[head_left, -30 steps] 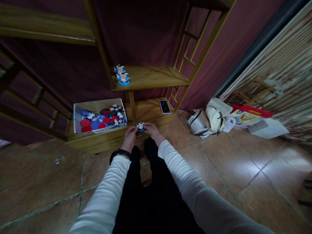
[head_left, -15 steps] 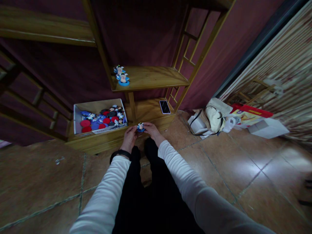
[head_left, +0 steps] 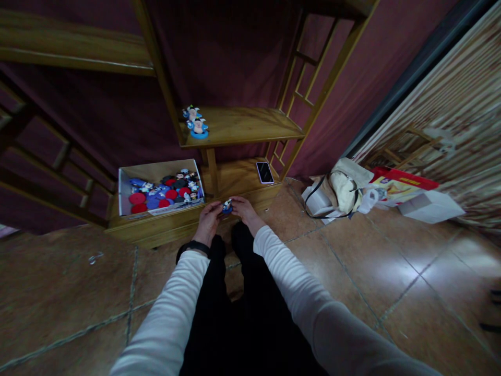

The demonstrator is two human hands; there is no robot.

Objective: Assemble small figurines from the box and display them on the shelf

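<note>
A small toy figurine on a blue base [head_left: 226, 207] is pinched between both my hands, just in front of the low wooden shelf. My left hand [head_left: 209, 218], with a black wristband, grips it from the left. My right hand [head_left: 243, 210] grips it from the right. Both sets of fingers are closed on it. To the left, an open cardboard box [head_left: 156, 169] holds several more figurines with red, blue and black round bases. Two finished figurines on blue bases [head_left: 195, 121] stand on the upper shelf board [head_left: 250, 125].
A phone [head_left: 265, 172] lies on the bottom shelf board. On the tiled floor to the right lie a beige bag [head_left: 343, 190], white boxes [head_left: 429, 206] and a red box [head_left: 403, 183]. My black trouser legs fill the lower middle.
The figurine has turned slightly between my fingers and sits a little lower; my hands have stayed in place.
</note>
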